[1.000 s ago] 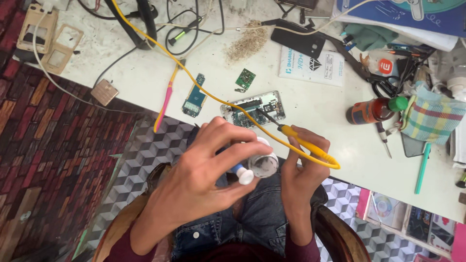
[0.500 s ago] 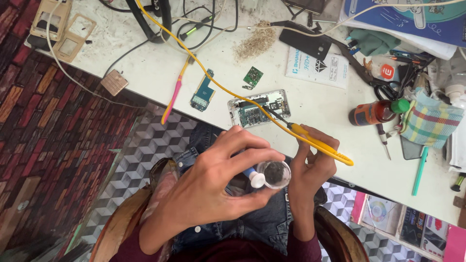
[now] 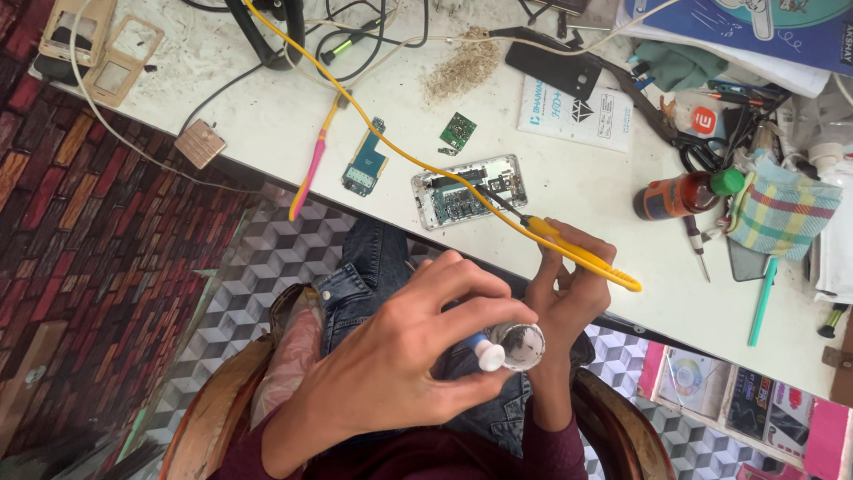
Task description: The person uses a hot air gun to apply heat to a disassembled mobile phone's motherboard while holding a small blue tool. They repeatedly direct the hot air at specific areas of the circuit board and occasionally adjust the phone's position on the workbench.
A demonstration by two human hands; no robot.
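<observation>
My left hand (image 3: 409, 356) is closed around a small blue tube with a white cap (image 3: 487, 354), held over my lap. The cap sits against a small round clear container (image 3: 524, 345) between the two hands; which hand carries the container I cannot tell. My right hand (image 3: 569, 284) grips a yellow-handled soldering iron (image 3: 577, 253). Its dark tip reaches up to an opened phone body (image 3: 466, 191) lying near the front edge of the white table (image 3: 267, 116). A yellow cable (image 3: 355, 116) runs from the iron across the table.
A small blue circuit board (image 3: 365, 164), a green chip board (image 3: 458, 131) and a pink-yellow tool (image 3: 313, 169) lie left of the phone. An orange bottle with a green cap (image 3: 680, 194), a checked cloth (image 3: 782, 209), scissors (image 3: 697, 151) and black cables (image 3: 355, 36) crowd the table's far and right parts.
Both hands have drifted slightly right and down toward my lap, staying together. The iron's tip stays at the phone body.
</observation>
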